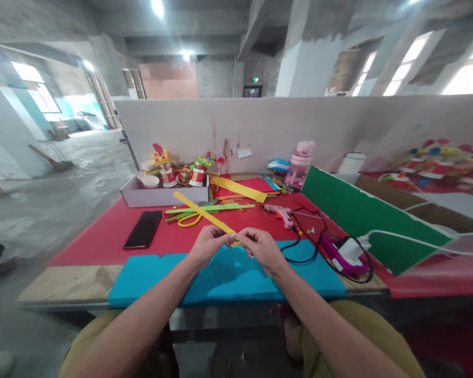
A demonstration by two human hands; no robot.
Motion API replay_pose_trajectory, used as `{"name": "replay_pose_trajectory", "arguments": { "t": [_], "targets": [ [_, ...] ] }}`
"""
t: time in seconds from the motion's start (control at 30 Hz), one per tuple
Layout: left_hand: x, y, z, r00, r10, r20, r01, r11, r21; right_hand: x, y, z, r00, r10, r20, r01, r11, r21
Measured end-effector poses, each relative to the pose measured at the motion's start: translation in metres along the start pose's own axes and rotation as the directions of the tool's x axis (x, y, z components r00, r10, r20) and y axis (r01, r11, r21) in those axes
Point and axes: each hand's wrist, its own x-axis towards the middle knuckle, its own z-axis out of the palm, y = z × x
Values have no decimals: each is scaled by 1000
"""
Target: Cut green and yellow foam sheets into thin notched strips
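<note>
A narrow yellow strip [203, 211] slants up to the left above the table, its lower end pinched between both hands. My left hand [213, 242] grips it with thumb and fingers. Close beside it, my right hand [258, 247] pinches the strip's right end, where a short yellow part shows under the fingers. Both are over a blue sheet [153, 278] at the table's front edge. Behind them lie green strips [220, 208], yellow-handled scissors [189, 220] and a wide yellow piece [240, 189]. A pink glue gun [283, 214] rests to the right.
A black phone [143, 230] lies left on the red table cover [90, 239]. Behind it, a white box [165, 197] holds decorated cups. To the right are a purple power strip [345, 260] with cables, a green-sided box [370, 220] and a pink bottle [300, 163].
</note>
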Motion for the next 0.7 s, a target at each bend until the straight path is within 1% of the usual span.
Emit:
{"name": "replay_pose_trajectory", "arguments": {
  "t": [0.1,0.2,0.27,0.33,0.37,0.4,0.43,0.47,0.53,0.57,0.6,0.7],
  "targets": [
    [1,-4,-1,999,32,-32,-31,999,29,0,1,0,1000,21,15,-22,1000,21],
    [1,-10,1,991,57,-124,-47,996,80,0,0,2,1000,2,8,-2,1000,-18],
    [1,-15,4,977,46,-208,-24,994,107,-1,-2,4,998,-66,-19,63,990,-129],
    [-1,-18,8,960,20,-280,11,994,109,-1,-3,6,989,-136,-57,117,959,-260],
    [-1,-19,10,953,8,-303,23,995,98,-1,-3,6,984,-157,-78,127,944,-306],
    [-2,-20,10,953,-3,-302,29,996,83,-1,-3,7,982,-166,-94,127,935,-331],
    [-2,-20,11,962,-12,-273,30,998,61,-1,-3,6,981,-165,-102,122,935,-334],
    [-2,-19,10,976,-21,-217,29,999,35,-1,-2,5,982,-158,-102,118,941,-316],
    [-2,-15,7,997,-36,-74,36,999,-3,0,-1,2,987,-134,-88,109,964,-243],
    [-1,-13,5,999,-44,-15,44,999,-11,1,-1,0,990,-116,-81,99,976,-193],
    [-1,-11,4,999,-51,18,52,999,-11,1,0,-1,993,-93,-75,82,987,-139],
    [0,-5,0,998,-53,24,53,999,11,1,0,-3,998,-4,-62,4,1000,8]
  ]
}}
